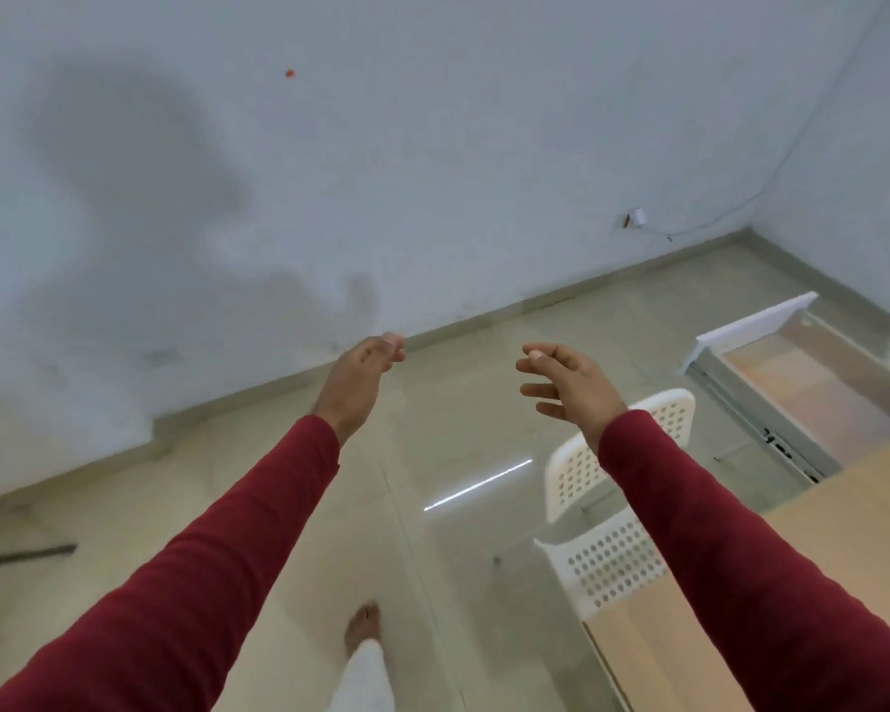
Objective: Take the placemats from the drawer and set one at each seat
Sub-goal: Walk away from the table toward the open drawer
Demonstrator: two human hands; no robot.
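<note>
Left arm: extended forward in a dark red sleeve (217, 547), raised over the floor (458, 403), wrist roughly level.
Left hand (361, 375): seen from the back, its fingers (389, 346) curled loosely inward toward the palm; released, grasping nothing and touching nothing.
Right arm: extended forward in a matching red sleeve, passing in front of the white chair and over the near corner of the desk.
Right hand (566, 382): palm turned toward the left, thumb uppermost; its fingers (535, 390) are spread and slightly bent, released, empty, clear of every surface.
Spacing of the hands: apart, at about the same height, with bare floor between them.
Drawer (813, 388): at the right, pulled out of its unit, white front panel facing the room, metal runner visible along its near side.
Drawer contents: a flat, pale peach-toned surface fills the bottom; whether this is the placemats or the drawer base cannot be told.
Placemats: none identifiable anywhere else in the view; neither hand carries one.
Chair (612, 557): white, perforated back and seat, standing just beside the desk edge, between the person and the drawer.
Desk (843, 485): light wood top, lower right, partly hidden by the right sleeve.
Lower frame: one bare foot (363, 624) on the floor below a white trouser leg.
</note>
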